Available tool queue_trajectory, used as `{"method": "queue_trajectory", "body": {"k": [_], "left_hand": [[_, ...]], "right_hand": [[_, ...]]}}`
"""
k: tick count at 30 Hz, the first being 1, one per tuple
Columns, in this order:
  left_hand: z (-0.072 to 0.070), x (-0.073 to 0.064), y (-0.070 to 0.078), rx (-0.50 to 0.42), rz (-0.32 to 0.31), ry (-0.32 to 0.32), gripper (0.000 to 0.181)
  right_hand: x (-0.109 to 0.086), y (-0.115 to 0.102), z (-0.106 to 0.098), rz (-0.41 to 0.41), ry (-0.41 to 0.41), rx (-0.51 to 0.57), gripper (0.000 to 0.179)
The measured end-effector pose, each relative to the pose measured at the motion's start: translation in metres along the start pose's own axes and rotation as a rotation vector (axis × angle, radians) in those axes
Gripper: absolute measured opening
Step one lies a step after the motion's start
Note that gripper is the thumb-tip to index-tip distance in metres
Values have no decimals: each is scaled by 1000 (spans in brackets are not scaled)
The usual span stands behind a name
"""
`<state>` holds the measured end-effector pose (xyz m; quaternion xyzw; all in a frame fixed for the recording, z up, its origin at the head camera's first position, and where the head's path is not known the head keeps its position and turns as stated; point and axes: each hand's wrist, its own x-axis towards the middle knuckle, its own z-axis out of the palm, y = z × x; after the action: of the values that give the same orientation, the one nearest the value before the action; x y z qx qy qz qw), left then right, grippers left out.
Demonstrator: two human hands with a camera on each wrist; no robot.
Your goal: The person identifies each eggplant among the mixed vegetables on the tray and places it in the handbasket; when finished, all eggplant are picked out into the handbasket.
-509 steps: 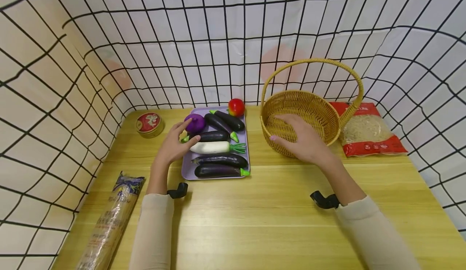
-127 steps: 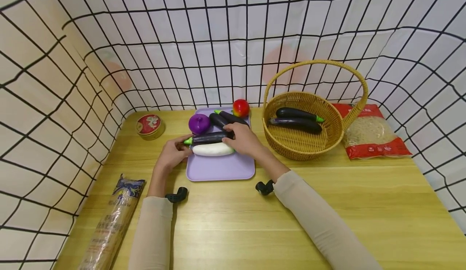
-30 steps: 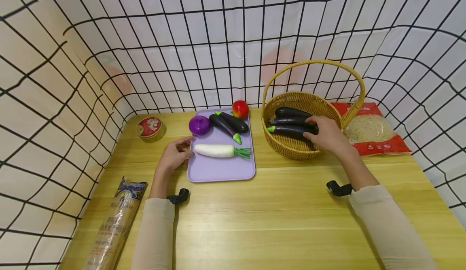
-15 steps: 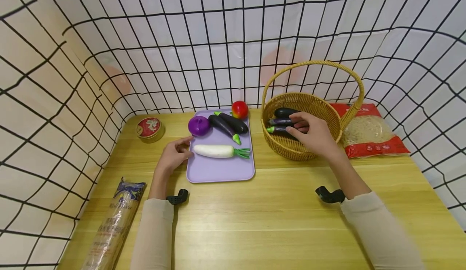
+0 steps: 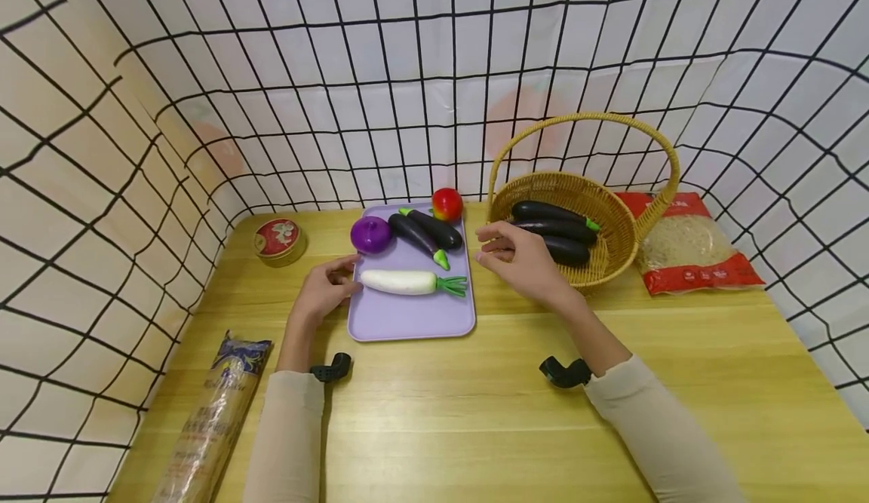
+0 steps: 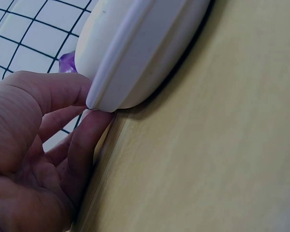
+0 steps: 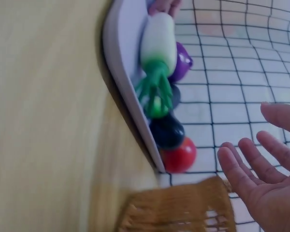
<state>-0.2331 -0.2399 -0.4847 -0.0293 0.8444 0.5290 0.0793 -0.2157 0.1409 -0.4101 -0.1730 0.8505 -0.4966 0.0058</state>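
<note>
My left hand (image 5: 324,289) pinches the left rim of a lilac tray (image 5: 410,325); in the left wrist view a finger lies over the rim (image 6: 117,60) and another under it. A white radish (image 5: 399,281) with green leaves lies across the tray. Behind it are two eggplants (image 5: 434,229), a purple onion-like vegetable (image 5: 371,235) and a red round fruit (image 5: 447,204) at the far right corner. My right hand (image 5: 526,262), fingers spread and holding nothing, hovers by the left front of a wicker basket (image 5: 614,250). Several eggplants (image 5: 553,229) lie in the basket, partly hidden by that hand.
A round red-and-gold tin (image 5: 280,241) stands left of the tray. Nearer on the left lies a long pack of noodles (image 5: 210,420). A red-and-clear bag (image 5: 692,243) lies right of the basket, whose tall handle (image 5: 584,116) arches above it. Gridded cloth (image 5: 407,96) encloses the table.
Eggplants have gone from the tray into the basket. The right hand let go of the latest one there and moved left out of the basket. The left hand stays at the tray rim.
</note>
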Motion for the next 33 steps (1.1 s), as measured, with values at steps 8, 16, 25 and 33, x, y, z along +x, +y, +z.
{"method": "queue_trajectory", "body": {"k": [8, 16, 25, 33], "left_hand": [[-1, -1, 0, 8, 7, 0, 59], [-1, 0, -2, 2, 3, -2, 59], [-1, 1, -2, -4, 5, 3, 59], [-2, 1, -2, -7, 8, 2, 59]], "right_hand": [[15, 7, 34, 48, -52, 64, 41], [28, 9, 54, 91, -62, 53, 43], [38, 10, 71, 130, -82, -9, 46], [44, 9, 82, 128, -61, -127, 47]]}}
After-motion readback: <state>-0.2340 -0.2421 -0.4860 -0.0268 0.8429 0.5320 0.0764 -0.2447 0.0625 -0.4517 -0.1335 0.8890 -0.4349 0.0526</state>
